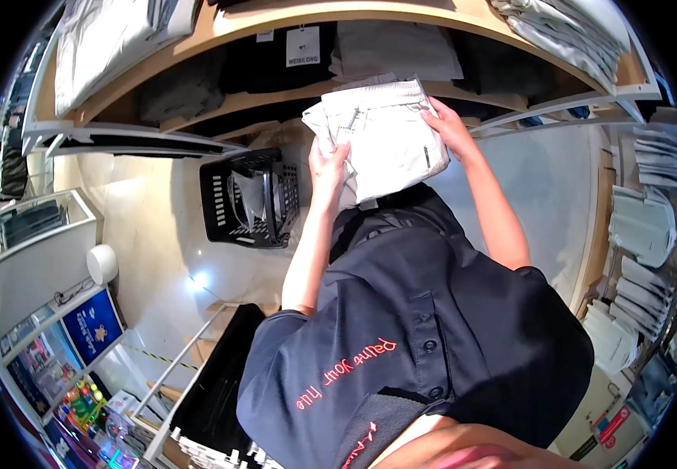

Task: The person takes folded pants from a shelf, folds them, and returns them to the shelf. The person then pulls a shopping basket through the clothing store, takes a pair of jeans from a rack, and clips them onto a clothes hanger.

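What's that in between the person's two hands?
In the head view, a folded white garment lies between the left hand and the right hand. Both hands hold it, one at each side.

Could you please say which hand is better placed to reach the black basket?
Probably the left hand: it holds the garment on the side nearer the basket; the right hand is farther.

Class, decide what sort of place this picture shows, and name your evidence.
Probably a clothing shop: folded pale fabric garments stacked at the picture's right, a white rectangular tag reading WEIBILONG on dark cloth, and a black plastic basket on the floor.
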Motion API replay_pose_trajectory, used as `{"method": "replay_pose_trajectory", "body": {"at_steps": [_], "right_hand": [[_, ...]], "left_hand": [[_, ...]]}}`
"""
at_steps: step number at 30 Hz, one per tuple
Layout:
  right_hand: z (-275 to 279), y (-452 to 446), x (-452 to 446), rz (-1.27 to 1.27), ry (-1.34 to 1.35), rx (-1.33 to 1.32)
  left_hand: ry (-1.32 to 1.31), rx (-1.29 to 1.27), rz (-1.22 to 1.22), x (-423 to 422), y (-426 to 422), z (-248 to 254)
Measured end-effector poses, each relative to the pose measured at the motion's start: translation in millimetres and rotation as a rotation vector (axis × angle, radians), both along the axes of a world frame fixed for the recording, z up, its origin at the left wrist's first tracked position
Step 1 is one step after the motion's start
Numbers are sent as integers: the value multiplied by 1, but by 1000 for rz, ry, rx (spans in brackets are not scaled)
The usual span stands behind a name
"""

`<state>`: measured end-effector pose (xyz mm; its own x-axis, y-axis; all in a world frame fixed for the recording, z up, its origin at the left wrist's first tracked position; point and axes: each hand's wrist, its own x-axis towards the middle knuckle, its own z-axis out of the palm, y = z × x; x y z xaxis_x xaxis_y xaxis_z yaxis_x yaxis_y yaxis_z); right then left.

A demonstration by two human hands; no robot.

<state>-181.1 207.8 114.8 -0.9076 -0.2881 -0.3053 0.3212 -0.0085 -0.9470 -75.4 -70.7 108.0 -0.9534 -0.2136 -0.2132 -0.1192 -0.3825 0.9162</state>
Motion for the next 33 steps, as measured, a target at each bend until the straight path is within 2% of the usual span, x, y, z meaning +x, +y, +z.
{"method": "replay_pose_trajectory", "body": {"at_steps": [1, 4, 5, 6, 7, 8, 9, 10, 11, 12, 14, 16, 21, 33], "right_hand": [[-2, 6, -8, -27, 35, 83], [9, 25, -49, -140, 32, -1], [18, 27, -66, -220, 70, 158], [6, 38, -94, -233, 9, 85], [12, 39, -115, -253, 27, 115], [22, 39, -138, -271, 47, 146], [10, 46, -170, -254, 244, 253], [-6, 55, -203, -238, 442, 355], [-18, 63, -226, -94, 846, 1036], [-64, 78, -261, -347, 905, 536], [-74, 89, -285, -422, 923, 539], [-75, 90, -296, -336, 836, 679], [-104, 73, -286, -151, 807, 871], [-135, 89, -274, -35, 922, 972]], "left_hand": [[2, -3, -16, -16, 1, 5], [57, -103, -65, -75, 14, 15], [33, -134, -77, -100, 15, 16], [40, -190, -109, -128, 17, 14], [78, -258, -20, -156, 26, 22], [93, -245, -78, -186, 26, 27], [-59, -486, -45, -217, 29, 37], [68, -444, -20, -260, 24, 2], [24, -558, -135, -285, 22, 12], [465, -1277, -41, -325, 14, -23], [284, -1166, -169, -350, 19, -14], [208, -1171, -213, -369, 29, -17], [193, -1281, -218, -368, 42, -44], [236, -1402, -158, -334, 49, -83]]}}
